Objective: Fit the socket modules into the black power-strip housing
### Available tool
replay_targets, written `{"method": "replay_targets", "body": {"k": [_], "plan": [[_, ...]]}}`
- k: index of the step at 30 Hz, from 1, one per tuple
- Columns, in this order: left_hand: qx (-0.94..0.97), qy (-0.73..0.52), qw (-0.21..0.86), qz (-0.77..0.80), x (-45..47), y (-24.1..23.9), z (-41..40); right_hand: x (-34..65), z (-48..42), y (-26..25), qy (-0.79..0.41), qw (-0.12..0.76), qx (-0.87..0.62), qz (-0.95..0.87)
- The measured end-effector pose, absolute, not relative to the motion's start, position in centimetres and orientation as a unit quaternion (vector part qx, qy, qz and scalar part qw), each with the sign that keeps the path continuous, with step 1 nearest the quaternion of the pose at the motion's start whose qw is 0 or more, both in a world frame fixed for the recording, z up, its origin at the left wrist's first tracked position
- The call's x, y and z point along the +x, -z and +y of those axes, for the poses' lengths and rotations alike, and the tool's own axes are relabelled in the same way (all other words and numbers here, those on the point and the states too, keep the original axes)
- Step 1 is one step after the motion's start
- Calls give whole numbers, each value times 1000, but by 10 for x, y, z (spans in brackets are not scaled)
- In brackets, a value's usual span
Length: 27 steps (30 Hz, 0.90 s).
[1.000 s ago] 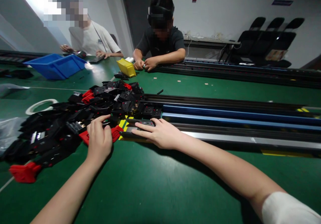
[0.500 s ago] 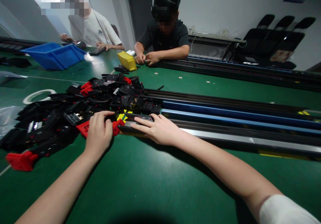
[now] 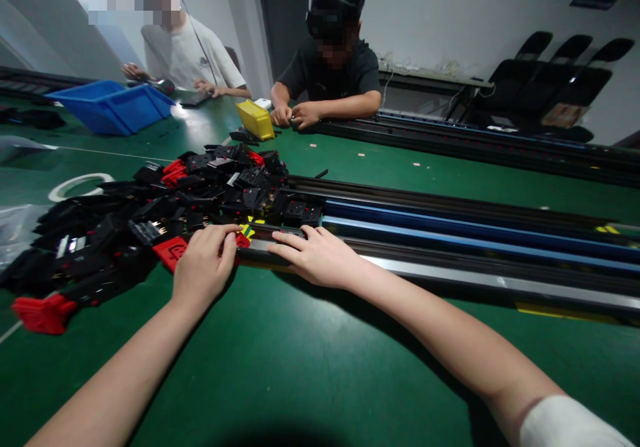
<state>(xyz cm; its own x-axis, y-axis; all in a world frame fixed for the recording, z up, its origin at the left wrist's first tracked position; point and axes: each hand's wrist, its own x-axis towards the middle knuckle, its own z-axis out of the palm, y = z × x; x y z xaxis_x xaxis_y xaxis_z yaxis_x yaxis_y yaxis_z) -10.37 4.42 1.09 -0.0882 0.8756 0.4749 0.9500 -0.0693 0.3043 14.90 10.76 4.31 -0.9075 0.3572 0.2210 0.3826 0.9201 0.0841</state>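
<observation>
My left hand (image 3: 207,257) is closed around a red plastic piece (image 3: 171,251) at the left end of a long black and silver rail (image 3: 400,269). Red also shows beyond its fingertips against the rail end; whether that is the same piece I cannot tell. My right hand (image 3: 320,253) lies across the rail near that end, two fingers stretched along its top and the others bent over the far side. Under the right fingertips is a small black module (image 3: 295,231), partly hidden. A yellow-green piece (image 3: 249,228) sits between the hands, just behind the rail end.
A heap of black modules (image 3: 110,233) spreads left and behind, with a red piece (image 3: 45,312) in front. More rails (image 3: 450,233) lie parallel behind mine. Farther back are a blue bin (image 3: 117,110), a yellow bin (image 3: 256,120), a tape ring (image 3: 75,187) and two people working.
My left hand has moved slightly right, closer to the rail end, covering more of the red piece. My right hand stays almost in place on the rail.
</observation>
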Motion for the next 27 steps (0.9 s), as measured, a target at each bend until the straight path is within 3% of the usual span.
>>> {"method": "replay_targets", "body": {"k": [15, 27], "plan": [[-636, 209, 3, -743, -100, -13, 45, 149, 104, -46, 59, 102, -206, -971], [-565, 405, -112, -710, -107, -19, 50, 150, 108, -46, 32, 99, -200, -974]]}}
